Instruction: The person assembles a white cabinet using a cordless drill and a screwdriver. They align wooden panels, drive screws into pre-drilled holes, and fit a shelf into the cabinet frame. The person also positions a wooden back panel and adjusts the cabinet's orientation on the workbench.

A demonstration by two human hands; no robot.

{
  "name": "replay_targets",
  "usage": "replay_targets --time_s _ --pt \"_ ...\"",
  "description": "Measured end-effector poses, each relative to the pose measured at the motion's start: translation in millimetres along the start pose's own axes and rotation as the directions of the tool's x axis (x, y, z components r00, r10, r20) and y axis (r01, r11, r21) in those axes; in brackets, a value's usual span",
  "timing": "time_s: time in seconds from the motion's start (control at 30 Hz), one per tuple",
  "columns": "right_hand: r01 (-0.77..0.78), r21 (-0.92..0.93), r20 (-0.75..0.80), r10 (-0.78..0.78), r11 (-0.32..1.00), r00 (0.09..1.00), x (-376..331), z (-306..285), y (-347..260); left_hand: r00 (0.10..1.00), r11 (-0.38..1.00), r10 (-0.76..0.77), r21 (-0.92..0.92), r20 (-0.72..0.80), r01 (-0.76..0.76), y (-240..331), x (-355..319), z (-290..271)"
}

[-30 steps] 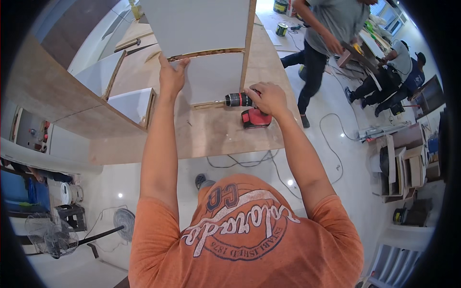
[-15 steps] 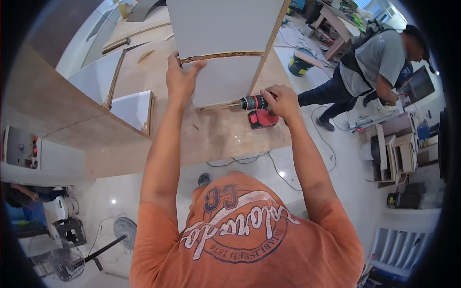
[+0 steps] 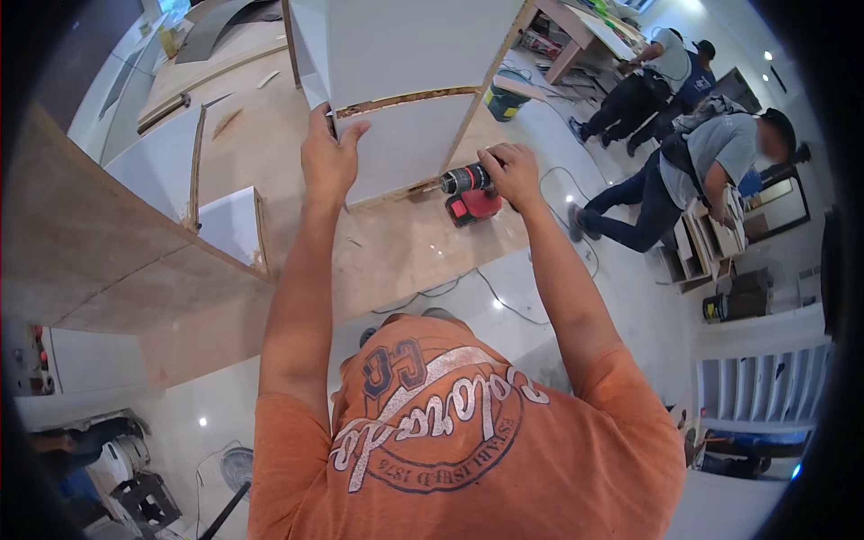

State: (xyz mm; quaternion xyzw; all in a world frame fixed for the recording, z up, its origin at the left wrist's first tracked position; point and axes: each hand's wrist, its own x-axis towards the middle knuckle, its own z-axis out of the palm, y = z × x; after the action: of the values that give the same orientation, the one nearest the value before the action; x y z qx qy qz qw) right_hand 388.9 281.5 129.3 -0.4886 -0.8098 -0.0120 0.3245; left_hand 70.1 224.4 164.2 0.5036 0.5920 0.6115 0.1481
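A white panelled wooden box [image 3: 405, 54] with raw wood edges stands on a plywood bench [image 3: 396, 247]. My left hand [image 3: 326, 155] grips the box's left edge near the brown gap between its panels, thumb in front and fingers going round behind. In my right hand [image 3: 511, 173] is a cordless drill [image 3: 465, 178], black with a red battery. Its chuck points left at the lower right of the box, against or very near the bottom wooden edge; I cannot tell whether the tip touches.
Left of the box lie white-faced wooden pieces [image 3: 229, 220] and a hammer [image 3: 164, 112]. Cables [image 3: 481, 281] trail over the floor. A person in a grey shirt [image 3: 720, 153] walks on the right, with others [image 3: 643, 76] farther back. A dark bucket [image 3: 509, 95] stands behind the box.
The view has shifted, and the box's left side shows more. My left thumb has come away from the front panel toward the edge. The person on the right has moved; others have come into view.
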Motion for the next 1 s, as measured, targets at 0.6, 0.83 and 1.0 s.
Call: replay_targets --time_s 0.6,0.83,1.0 --pt "0.149 -0.032 0.691 -0.086 0.988 0.718 30.3 -46.5 23.8 0.998 0.946 0.066 0.317 0.018 -0.069 -7.1 -0.1 4.0" --pt "0.063 -0.099 0.647 0.016 0.993 0.762 7.9 -74.0 33.1 0.994 0.960 0.104 0.262 -0.023 -0.094 -15.6 -5.2 6.2" --pt "-0.223 -0.022 0.506 0.203 0.975 0.838 -6.0 -104.3 57.8 0.996 0.951 0.066 0.306 -0.058 -0.045 -18.1 -8.5 5.9"
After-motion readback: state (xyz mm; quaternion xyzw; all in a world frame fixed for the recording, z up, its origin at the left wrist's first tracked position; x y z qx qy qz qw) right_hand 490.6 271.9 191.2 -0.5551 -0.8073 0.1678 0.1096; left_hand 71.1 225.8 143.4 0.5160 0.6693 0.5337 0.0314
